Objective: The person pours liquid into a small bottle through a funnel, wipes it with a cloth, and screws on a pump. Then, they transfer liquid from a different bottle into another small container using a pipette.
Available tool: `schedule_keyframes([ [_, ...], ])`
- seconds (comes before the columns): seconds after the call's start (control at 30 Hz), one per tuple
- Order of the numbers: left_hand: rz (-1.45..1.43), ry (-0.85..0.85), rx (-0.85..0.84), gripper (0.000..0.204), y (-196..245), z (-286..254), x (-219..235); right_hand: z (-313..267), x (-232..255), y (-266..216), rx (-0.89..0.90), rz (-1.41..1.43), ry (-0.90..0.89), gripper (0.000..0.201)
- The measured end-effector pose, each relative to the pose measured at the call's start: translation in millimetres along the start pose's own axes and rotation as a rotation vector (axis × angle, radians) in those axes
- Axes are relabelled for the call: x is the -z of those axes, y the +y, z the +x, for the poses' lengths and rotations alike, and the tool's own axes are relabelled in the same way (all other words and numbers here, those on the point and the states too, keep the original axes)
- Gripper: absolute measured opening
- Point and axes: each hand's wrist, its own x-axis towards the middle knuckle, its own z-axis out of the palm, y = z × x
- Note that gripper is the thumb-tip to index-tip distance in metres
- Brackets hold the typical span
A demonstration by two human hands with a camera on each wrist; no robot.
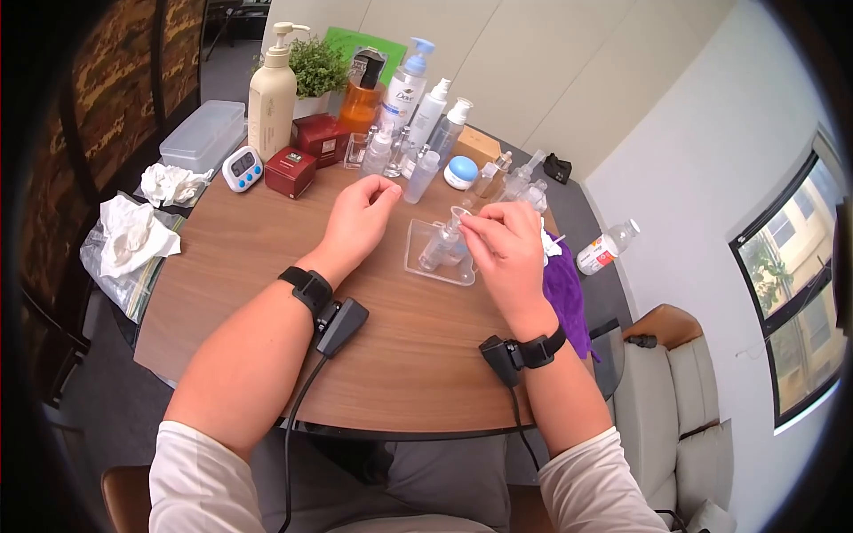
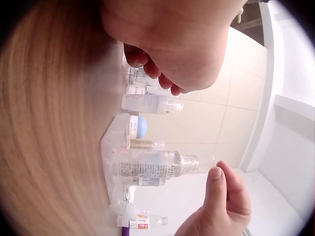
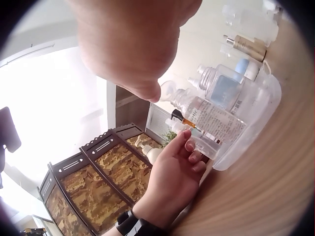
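Observation:
My right hand [image 1: 505, 244] pinches the rim of a small clear funnel [image 1: 458, 214] between thumb and fingertips. In the left wrist view the funnel [image 2: 206, 163] stands at the mouth of a clear bottle with printed text [image 2: 147, 164]. That bottle is in a shallow clear tray [image 1: 442, 278]; a second clear bottle with a blue label [image 3: 227, 92] is beside it. My left hand [image 1: 360, 216] hovers left of the tray with its fingers loosely curled, holding nothing, near a frosted bottle [image 1: 421, 178].
Pump bottles [image 1: 271, 102], red boxes [image 1: 290, 173], a blue-lidded jar [image 1: 460, 172] and small bottles line the back. A timer [image 1: 242, 169], a plastic box [image 1: 203, 135] and crumpled tissues [image 1: 133, 235] are left. On the right are a purple cloth [image 1: 563, 293] and a labelled bottle [image 1: 608, 248].

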Motion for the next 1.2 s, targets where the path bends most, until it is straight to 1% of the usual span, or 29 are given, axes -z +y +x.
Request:
schedule_keyframes([
  [0.07, -0.013, 0.012, 0.004, 0.024, -0.6, 0.0, 0.0, -4.3, -0.4, 3.6, 0.029, -0.005, 0.053, 0.016],
  [0.1, -0.024, 0.019, 0.005, 0.027, -0.7, -0.4, 0.0, -5.4, -1.0, 4.3, 0.029, -0.001, 0.050, 0.016],
  [0.33, -0.058, -0.006, 0.022, 0.027, -2.5, -0.1, -2.3, -16.1, -6.2, 12.2, -0.028, 0.050, 0.136, 0.016],
  [0.4, -0.010, -0.028, 0.029, 0.021, -2.8, 0.8, -1.2, -16.1, -5.3, 12.2, -0.037, 0.056, 0.157, 0.017],
  [0.47, -0.013, -0.029, 0.027, 0.021, -1.2, 0.2, -1.8, -12.7, -4.3, 12.8, 0.031, 0.013, 0.201, 0.017],
  [0.63, -0.037, -0.034, 0.063, 0.021, 2.1, -1.9, -2.5, -13.2, -5.7, 14.5, 0.054, 0.020, 0.168, 0.018],
  [0.7, -0.014, -0.030, 0.021, 0.021, 0.7, -0.7, -1.6, -13.3, -6.0, 16.0, 0.064, 0.015, 0.161, 0.018],
  [0.8, -0.029, -0.030, 0.012, 0.021, 1.2, -1.3, -1.9, -14.0, -6.6, 17.6, 0.044, -0.035, 0.202, 0.017],
  [0.9, -0.007, -0.046, 0.039, 0.021, 2.6, -1.6, -0.8, -18.0, -7.5, 14.0, 0.037, 0.037, 0.153, 0.016],
  [1.0, -0.014, -0.034, 0.031, 0.021, 4.3, -2.6, -1.3, -17.9, -9.4, 13.0, -0.008, 0.030, 0.183, 0.016],
  [1.07, -0.007, -0.031, 0.019, 0.020, 1.3, -0.8, -1.5, -20.3, -11.4, 11.4, -0.071, 0.143, 0.168, 0.015],
  [1.13, -0.001, -0.036, 0.006, 0.020, -2.4, -1.6, -2.1, -21.8, -10.3, 9.1, -0.103, 0.145, 0.166, 0.014],
  [1.2, 0.000, -0.041, 0.048, 0.021, -0.2, -1.5, -1.1, -19.7, -9.7, 8.6, -0.124, 0.149, 0.168, 0.013],
])
